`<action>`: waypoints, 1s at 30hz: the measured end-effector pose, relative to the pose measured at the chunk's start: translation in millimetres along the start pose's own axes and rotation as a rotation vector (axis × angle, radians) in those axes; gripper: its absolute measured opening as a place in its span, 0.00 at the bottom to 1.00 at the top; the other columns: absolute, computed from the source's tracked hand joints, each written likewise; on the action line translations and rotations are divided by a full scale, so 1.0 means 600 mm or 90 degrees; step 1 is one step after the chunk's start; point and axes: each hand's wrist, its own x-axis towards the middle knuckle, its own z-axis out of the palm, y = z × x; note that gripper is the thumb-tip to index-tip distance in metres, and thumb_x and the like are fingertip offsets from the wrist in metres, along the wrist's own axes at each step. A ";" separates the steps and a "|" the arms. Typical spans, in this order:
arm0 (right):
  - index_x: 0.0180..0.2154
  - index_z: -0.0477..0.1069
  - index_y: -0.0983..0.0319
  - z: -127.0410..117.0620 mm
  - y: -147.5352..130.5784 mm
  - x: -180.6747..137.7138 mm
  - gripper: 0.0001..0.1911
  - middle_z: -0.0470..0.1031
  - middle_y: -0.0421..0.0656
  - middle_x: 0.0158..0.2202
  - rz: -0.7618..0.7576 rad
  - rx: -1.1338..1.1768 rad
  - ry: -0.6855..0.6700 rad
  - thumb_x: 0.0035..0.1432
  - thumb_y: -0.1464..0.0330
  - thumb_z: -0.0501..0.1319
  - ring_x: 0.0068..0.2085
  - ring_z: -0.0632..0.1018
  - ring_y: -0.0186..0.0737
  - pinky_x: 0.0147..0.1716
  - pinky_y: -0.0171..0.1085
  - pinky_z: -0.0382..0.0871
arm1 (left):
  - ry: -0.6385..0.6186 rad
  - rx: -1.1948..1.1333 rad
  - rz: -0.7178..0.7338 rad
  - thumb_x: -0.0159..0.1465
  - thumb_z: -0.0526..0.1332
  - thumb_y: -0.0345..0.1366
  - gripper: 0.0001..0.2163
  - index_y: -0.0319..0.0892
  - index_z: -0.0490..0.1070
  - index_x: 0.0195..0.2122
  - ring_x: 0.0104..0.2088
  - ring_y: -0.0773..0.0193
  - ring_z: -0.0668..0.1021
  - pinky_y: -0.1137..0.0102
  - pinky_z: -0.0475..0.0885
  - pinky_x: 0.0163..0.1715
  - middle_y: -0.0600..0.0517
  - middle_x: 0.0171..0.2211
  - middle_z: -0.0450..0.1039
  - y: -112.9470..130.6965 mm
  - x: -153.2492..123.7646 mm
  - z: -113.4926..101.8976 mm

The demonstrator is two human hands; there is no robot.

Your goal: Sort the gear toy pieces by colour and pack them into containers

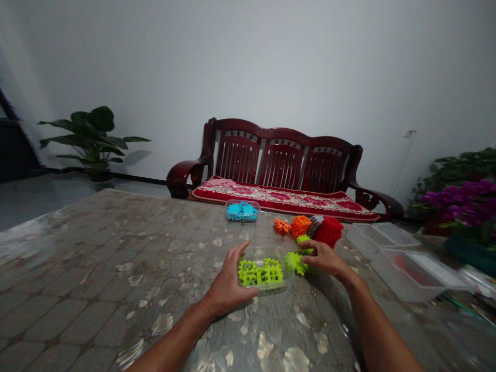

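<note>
My left hand is wrapped round the left end of a clear plastic container, fingers at the far side and thumb along the near side. Inside it lie lime-green interlocking building pieces, spread in a flat layer. Just right of the container is a loose heap of green building pieces. Over this heap my right hand curves, thumb and fingers closed about some of the green pieces; its palm hides part of the heap.
Behind the heap sit orange pieces, a smaller orange cluster and a red bundle. A second clear container holds blue pieces. Translucent boxes stand at the right. A wooden bench is beyond the patterned table.
</note>
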 end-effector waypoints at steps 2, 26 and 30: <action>0.52 0.78 0.64 0.002 0.003 0.001 0.21 0.82 0.49 0.51 0.007 -0.062 0.105 0.57 0.68 0.61 0.49 0.82 0.48 0.52 0.44 0.74 | -0.001 -0.001 0.002 0.46 0.72 0.29 0.49 0.48 0.56 0.70 0.64 0.45 0.69 0.48 0.63 0.67 0.42 0.66 0.58 -0.002 0.001 0.001; 0.50 0.78 0.63 0.017 0.019 0.017 0.26 0.83 0.51 0.48 0.007 0.113 0.267 0.51 0.58 0.67 0.48 0.82 0.51 0.48 0.45 0.77 | 0.002 -0.005 -0.007 0.44 0.70 0.29 0.48 0.47 0.57 0.69 0.64 0.46 0.69 0.49 0.63 0.67 0.42 0.67 0.59 0.000 0.000 0.001; 0.48 0.80 0.63 0.006 0.016 0.009 0.28 0.84 0.50 0.46 -0.033 0.136 0.086 0.43 0.60 0.71 0.47 0.83 0.51 0.46 0.44 0.78 | 0.038 0.003 -0.005 0.45 0.70 0.29 0.47 0.46 0.58 0.69 0.64 0.45 0.70 0.49 0.65 0.66 0.42 0.66 0.60 0.003 0.000 0.000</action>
